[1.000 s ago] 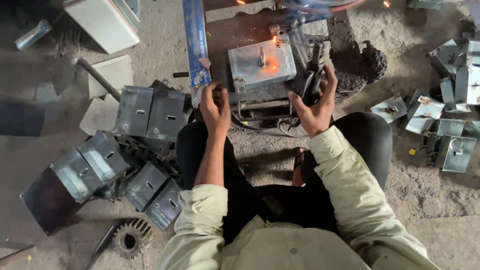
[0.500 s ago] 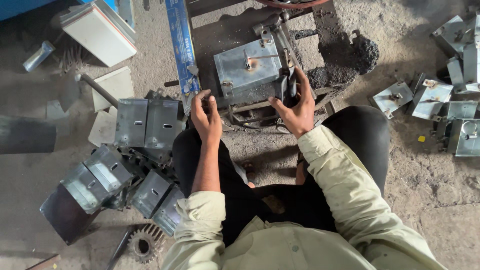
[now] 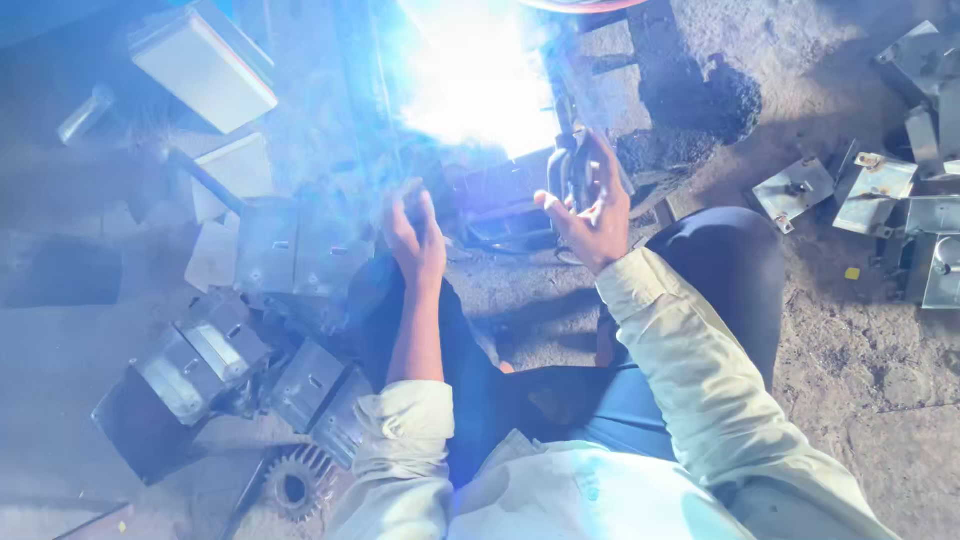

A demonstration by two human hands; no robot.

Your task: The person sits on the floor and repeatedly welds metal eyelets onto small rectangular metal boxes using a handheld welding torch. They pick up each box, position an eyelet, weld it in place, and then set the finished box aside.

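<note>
- Workpiece: a metal assembly on the ground just ahead of my knees. Its near edge, a dark metal frame [image 3: 505, 205], is all that shows; everything beyond it is washed out by a white-blue arc flash [image 3: 480, 75].
- Position from my hands: the frame lies forward of both, between them, slightly nearer the right.
- Long axis: the visible edge runs left to right across my front, so my hands flank its ends. Probably the main body extends away from me under the glare, but I cannot confirm that.
- My right hand [image 3: 590, 205]: wrapped around an upright metal clamp handle [image 3: 570, 170] at the frame's right end; the fingers curl over it, thumb out to the left. It is in contact and bearing on the handle.
- My left hand [image 3: 415, 235]: raised at the frame's left end, fingers spread and partly curled, palm toward the work. It holds nothing I can make out; haze blurs the fingertips, so I cannot tell whether they touch metal.
- Nearer hand: the right, already on the handle; the left is just beside the frame.
- Surroundings: grey sheet-metal boxes [image 3: 300, 250] piled at my left, a toothed gear [image 3: 295, 487] by my left elbow, small metal plates [image 3: 875, 195] well apart on the right.
</note>
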